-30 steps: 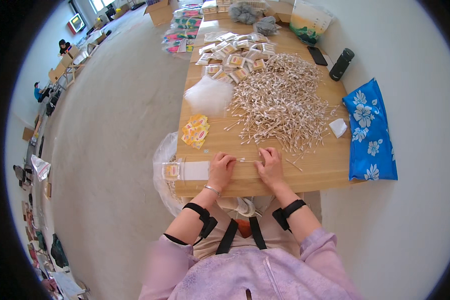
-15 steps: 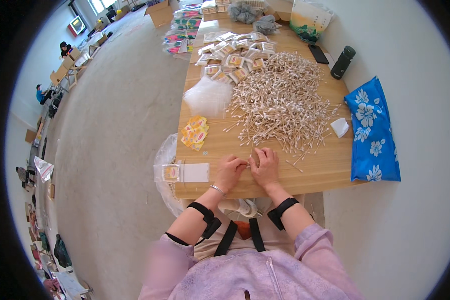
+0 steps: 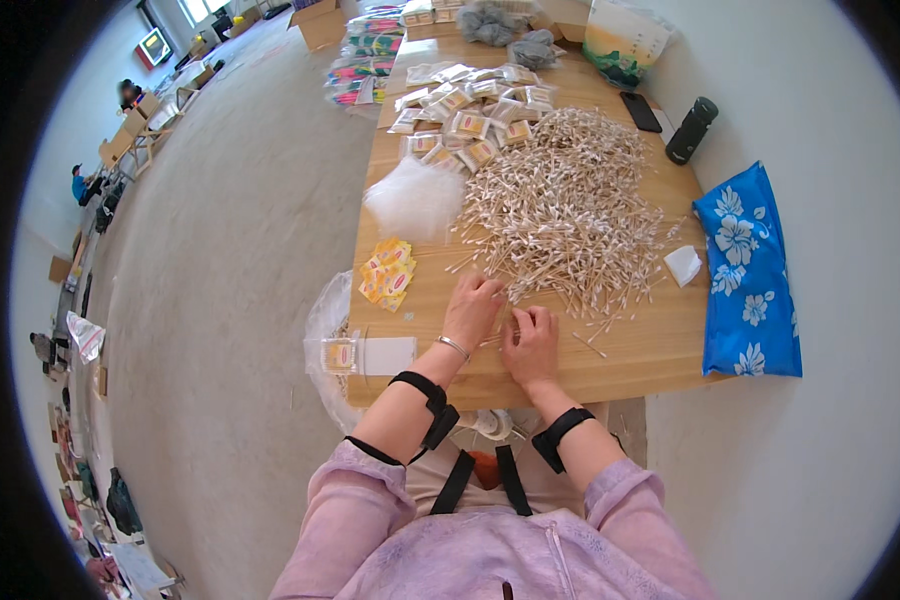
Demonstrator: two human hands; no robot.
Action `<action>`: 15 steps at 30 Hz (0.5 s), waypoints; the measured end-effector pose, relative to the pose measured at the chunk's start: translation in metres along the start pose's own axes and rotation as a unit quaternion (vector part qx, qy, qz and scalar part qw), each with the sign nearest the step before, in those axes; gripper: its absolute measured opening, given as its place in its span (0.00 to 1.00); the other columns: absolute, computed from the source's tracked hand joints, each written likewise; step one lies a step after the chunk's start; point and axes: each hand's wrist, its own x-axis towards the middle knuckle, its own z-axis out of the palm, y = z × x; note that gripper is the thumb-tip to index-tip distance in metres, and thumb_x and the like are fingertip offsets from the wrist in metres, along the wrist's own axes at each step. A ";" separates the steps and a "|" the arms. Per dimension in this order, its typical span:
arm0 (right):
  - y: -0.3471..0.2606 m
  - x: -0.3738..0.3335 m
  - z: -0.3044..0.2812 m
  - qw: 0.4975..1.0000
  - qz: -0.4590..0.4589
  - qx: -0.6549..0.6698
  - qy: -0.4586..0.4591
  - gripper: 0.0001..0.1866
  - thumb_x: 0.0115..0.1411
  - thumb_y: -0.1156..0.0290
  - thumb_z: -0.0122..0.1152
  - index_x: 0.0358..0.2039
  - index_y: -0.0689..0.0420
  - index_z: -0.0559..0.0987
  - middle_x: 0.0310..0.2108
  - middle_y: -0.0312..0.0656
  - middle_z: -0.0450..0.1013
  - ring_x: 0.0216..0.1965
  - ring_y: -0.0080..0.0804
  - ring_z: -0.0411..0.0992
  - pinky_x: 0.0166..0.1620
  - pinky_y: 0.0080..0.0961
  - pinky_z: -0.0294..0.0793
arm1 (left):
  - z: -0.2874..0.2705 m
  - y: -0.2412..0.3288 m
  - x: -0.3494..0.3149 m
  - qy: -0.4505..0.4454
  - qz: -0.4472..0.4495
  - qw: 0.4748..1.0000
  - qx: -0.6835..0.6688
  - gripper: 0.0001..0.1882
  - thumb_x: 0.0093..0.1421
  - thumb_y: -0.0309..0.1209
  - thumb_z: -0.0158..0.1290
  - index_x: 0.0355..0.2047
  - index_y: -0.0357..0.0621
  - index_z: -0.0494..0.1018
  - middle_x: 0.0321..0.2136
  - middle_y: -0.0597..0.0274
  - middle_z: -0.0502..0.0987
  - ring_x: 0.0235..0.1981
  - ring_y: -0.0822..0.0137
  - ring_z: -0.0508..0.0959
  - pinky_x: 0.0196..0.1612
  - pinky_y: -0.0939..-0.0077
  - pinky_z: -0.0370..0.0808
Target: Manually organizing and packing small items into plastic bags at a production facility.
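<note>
A large heap of loose cotton swabs (image 3: pixel 570 205) spreads over the wooden table in front of me. My left hand (image 3: pixel 473 310) is at the heap's near edge, its fingers bent and pinched together among the outermost swabs; whatever they grip is too small to make out. Just right of it, my right hand (image 3: pixel 531 345) rests close to the tabletop with fingers curled around a few cotton swabs, mostly hidden by the fingers. Left of my hands lie a small filled clear packet (image 3: pixel 340 355) and a white card-like piece (image 3: pixel 390 355) beside it.
Yellow printed cards (image 3: pixel 387 272) and a stack of clear plastic bags (image 3: pixel 417 200) lie on the left. Filled swab packets (image 3: pixel 470 125) are piled farther back. Along the right are a blue floral pouch (image 3: pixel 748 270), a crumpled white tissue (image 3: pixel 683 265), a black bottle (image 3: pixel 692 131) and a phone (image 3: pixel 640 112).
My left hand has moved away from my right hand, forward to the edge of the swab heap. The right hand has stayed nearly in place, slightly nearer to me.
</note>
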 end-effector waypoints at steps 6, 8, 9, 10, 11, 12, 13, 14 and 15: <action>-0.003 0.001 0.000 1.000 0.000 0.012 0.008 0.16 0.50 0.68 0.61 0.40 0.59 0.75 0.39 0.46 0.67 0.43 0.45 0.65 0.47 0.38 0.66 | 0.001 -0.007 -0.033 0.048 -0.009 0.998 -0.033 0.09 0.52 0.29 0.58 0.35 0.47 0.77 0.32 0.57 0.73 0.39 0.57 0.72 0.44 0.65 0.70; -0.004 0.002 0.000 1.000 0.002 0.011 0.007 0.16 0.50 0.69 0.61 0.40 0.60 0.75 0.39 0.47 0.67 0.43 0.46 0.65 0.47 0.38 0.66 | -0.002 -0.006 -0.036 0.049 -0.029 0.998 -0.037 0.10 0.51 0.29 0.58 0.36 0.47 0.77 0.33 0.58 0.73 0.40 0.57 0.72 0.45 0.64 0.69; -0.003 0.001 0.000 1.000 0.008 0.000 0.000 0.18 0.50 0.67 0.62 0.42 0.59 0.75 0.40 0.46 0.66 0.43 0.45 0.65 0.48 0.39 0.66 | -0.009 0.001 -0.035 0.083 -0.025 0.996 0.005 0.11 0.51 0.28 0.59 0.37 0.46 0.77 0.35 0.58 0.73 0.41 0.56 0.72 0.46 0.63 0.68; -0.001 0.001 0.000 1.000 0.013 -0.012 -0.005 0.20 0.50 0.65 0.62 0.44 0.58 0.74 0.42 0.45 0.66 0.43 0.44 0.65 0.48 0.39 0.66 | -0.012 0.006 -0.034 0.117 -0.020 0.992 0.047 0.12 0.51 0.28 0.59 0.37 0.46 0.77 0.36 0.57 0.73 0.42 0.55 0.71 0.47 0.61 0.68; 0.000 0.001 0.001 1.000 0.013 -0.013 -0.006 0.20 0.50 0.65 0.62 0.44 0.58 0.74 0.42 0.45 0.66 0.43 0.44 0.65 0.48 0.39 0.66 | -0.011 0.004 -0.031 0.117 -0.020 0.992 0.045 0.12 0.51 0.28 0.59 0.37 0.46 0.77 0.36 0.57 0.73 0.42 0.55 0.71 0.47 0.61 0.68; -0.001 0.001 0.002 1.000 0.009 -0.017 0.003 0.21 0.51 0.66 0.61 0.46 0.58 0.74 0.42 0.46 0.66 0.44 0.45 0.65 0.48 0.39 0.66 | -0.011 0.000 -0.028 0.111 -0.019 0.993 0.032 0.12 0.51 0.29 0.59 0.38 0.47 0.77 0.37 0.58 0.73 0.44 0.56 0.71 0.48 0.61 0.67; -0.001 0.001 0.003 1.000 0.005 -0.022 0.013 0.22 0.52 0.67 0.60 0.48 0.58 0.73 0.43 0.46 0.66 0.44 0.45 0.65 0.48 0.39 0.66 | -0.010 -0.003 -0.026 0.105 -0.018 0.994 0.019 0.13 0.50 0.30 0.60 0.39 0.48 0.77 0.38 0.59 0.74 0.45 0.56 0.71 0.48 0.61 0.66; -0.002 0.001 0.003 1.000 0.005 -0.021 0.013 0.22 0.52 0.67 0.60 0.48 0.58 0.73 0.43 0.46 0.66 0.44 0.45 0.65 0.48 0.39 0.66 | -0.009 -0.005 -0.025 0.105 -0.017 0.994 0.019 0.13 0.50 0.30 0.60 0.39 0.48 0.77 0.38 0.59 0.74 0.45 0.56 0.71 0.48 0.61 0.66; -0.002 0.000 0.003 1.000 0.010 -0.023 -0.005 0.22 0.52 0.69 0.58 0.50 0.57 0.73 0.44 0.46 0.65 0.45 0.45 0.65 0.49 0.39 0.66 | -0.005 -0.008 -0.025 0.077 -0.032 0.997 0.005 0.14 0.50 0.30 0.60 0.38 0.49 0.77 0.38 0.60 0.73 0.44 0.57 0.71 0.49 0.61 0.65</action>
